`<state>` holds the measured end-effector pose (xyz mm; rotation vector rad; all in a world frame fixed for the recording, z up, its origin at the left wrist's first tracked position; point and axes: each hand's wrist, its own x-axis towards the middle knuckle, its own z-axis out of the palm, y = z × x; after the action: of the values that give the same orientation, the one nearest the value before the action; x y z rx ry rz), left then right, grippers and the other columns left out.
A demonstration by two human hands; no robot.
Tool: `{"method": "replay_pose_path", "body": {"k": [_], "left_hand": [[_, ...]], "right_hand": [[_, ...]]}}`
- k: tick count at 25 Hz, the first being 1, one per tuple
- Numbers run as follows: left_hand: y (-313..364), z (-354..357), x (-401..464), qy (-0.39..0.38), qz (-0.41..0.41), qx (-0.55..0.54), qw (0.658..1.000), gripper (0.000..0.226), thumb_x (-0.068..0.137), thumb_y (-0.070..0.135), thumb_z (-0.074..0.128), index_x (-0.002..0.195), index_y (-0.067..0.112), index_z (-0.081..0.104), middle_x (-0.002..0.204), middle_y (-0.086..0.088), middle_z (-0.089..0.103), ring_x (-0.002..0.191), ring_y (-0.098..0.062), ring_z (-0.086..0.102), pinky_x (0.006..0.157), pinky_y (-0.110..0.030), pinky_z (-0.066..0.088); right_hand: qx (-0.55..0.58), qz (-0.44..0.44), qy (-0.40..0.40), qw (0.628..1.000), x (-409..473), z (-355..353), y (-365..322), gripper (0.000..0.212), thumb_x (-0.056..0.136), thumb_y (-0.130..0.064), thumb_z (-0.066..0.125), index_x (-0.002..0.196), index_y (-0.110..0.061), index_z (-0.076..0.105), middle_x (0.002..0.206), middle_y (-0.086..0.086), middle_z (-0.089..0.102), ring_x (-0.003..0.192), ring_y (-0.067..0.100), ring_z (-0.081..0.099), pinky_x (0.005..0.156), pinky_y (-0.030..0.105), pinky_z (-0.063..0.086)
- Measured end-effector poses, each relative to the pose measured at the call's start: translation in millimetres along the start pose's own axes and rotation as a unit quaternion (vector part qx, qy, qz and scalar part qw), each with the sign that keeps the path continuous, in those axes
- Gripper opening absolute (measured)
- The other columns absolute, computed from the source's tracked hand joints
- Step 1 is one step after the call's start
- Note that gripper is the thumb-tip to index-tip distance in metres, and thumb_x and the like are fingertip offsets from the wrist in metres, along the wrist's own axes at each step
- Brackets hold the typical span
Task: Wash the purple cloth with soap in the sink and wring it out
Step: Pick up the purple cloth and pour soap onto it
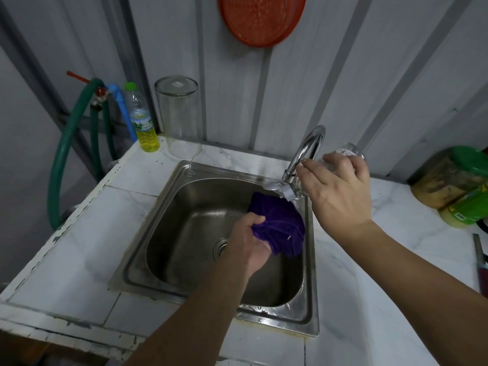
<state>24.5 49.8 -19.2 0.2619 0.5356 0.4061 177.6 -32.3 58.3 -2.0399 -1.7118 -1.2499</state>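
The left hand (248,241) grips the bunched purple cloth (280,228) over the sink (169,196), directly below a clear bottle (340,165), probably soap, held tipped in the right hand (340,186).

**No wording I can make out**

The label on the yellow-liquid bottle (141,122) by the wall shows green and white marks, too small for me to read. The clear bottle (346,154) in my right hand (340,188) carries a few dark characters near its base, possibly digits, but blurred. The green jar (459,178) at right has a barcode-like patch, unreadable.
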Motion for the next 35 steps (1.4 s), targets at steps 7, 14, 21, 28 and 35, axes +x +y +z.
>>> {"method": "replay_pose_path", "body": {"k": [7, 14, 21, 28, 35], "left_hand": [[0, -1, -2, -0.005, 0.004, -0.001, 1.0, 0.071, 0.07, 0.0, 0.061, 0.14, 0.004, 0.051, 0.12, -0.019, 0.063, 0.111, -0.04, 0.061, 0.091, -0.053, 0.052], [0, -6, -2, -0.024, 0.004, 0.003, 1.0, 0.07, 0.065, 0.001, 0.066, 0.134, 0.006, 0.055, 0.115, -0.018, 0.068, 0.11, -0.04, 0.064, 0.091, -0.055, 0.053], [0, -9, 0, -0.012, 0.014, -0.023, 1.0, 0.064, 0.07, -0.004, 0.059, 0.133, 0.005, 0.056, 0.117, -0.019, 0.065, 0.108, -0.038, 0.063, 0.089, -0.052, 0.055], [0, -5, 1, -0.012, 0.029, -0.022, 0.999, 0.07, 0.067, -0.005, 0.057, 0.137, 0.003, 0.054, 0.122, -0.019, 0.063, 0.108, -0.037, 0.063, 0.095, -0.051, 0.052], [2, -4, -4, -0.009, 0.037, -0.029, 0.999, 0.07, 0.068, -0.005, 0.057, 0.136, 0.006, 0.055, 0.102, -0.016, 0.076, 0.096, -0.034, 0.071, 0.082, -0.048, 0.059]], "right_hand": [[-0.001, 0.027, -0.011, 1.0, -3, -3, -4, 0.033, 0.099, -0.009, 0.047, 0.112, -0.011, 0.078, 0.113, 0.0, 0.078, 0.105, 0.039, 0.07, 0.097, 0.047, 0.031], [0.067, 0.136, -0.072, 0.986, -14, -3, -8, 0.041, 0.078, -0.001, 0.07, 0.118, -0.01, 0.074, 0.121, 0.007, 0.075, 0.104, 0.041, 0.063, 0.089, 0.049, 0.04], [0.261, 0.478, -0.132, 0.828, -102, 6, 0, 0.035, 0.084, -0.013, 0.08, 0.114, -0.004, 0.065, 0.108, 0.016, 0.065, 0.102, 0.032, 0.058, 0.082, 0.029, 0.038], [0.273, 0.65, -0.183, 0.685, -177, 4, -14, 0.02, 0.09, -0.027, 0.071, 0.098, -0.013, 0.058, 0.086, 0.005, 0.062, 0.081, 0.03, 0.059, 0.069, 0.033, 0.035], [0.293, 0.648, -0.19, 0.677, -187, 4, -18, 0.022, 0.088, -0.025, 0.075, 0.098, -0.019, 0.056, 0.088, 0.005, 0.063, 0.083, 0.028, 0.058, 0.074, 0.033, 0.038]]}}
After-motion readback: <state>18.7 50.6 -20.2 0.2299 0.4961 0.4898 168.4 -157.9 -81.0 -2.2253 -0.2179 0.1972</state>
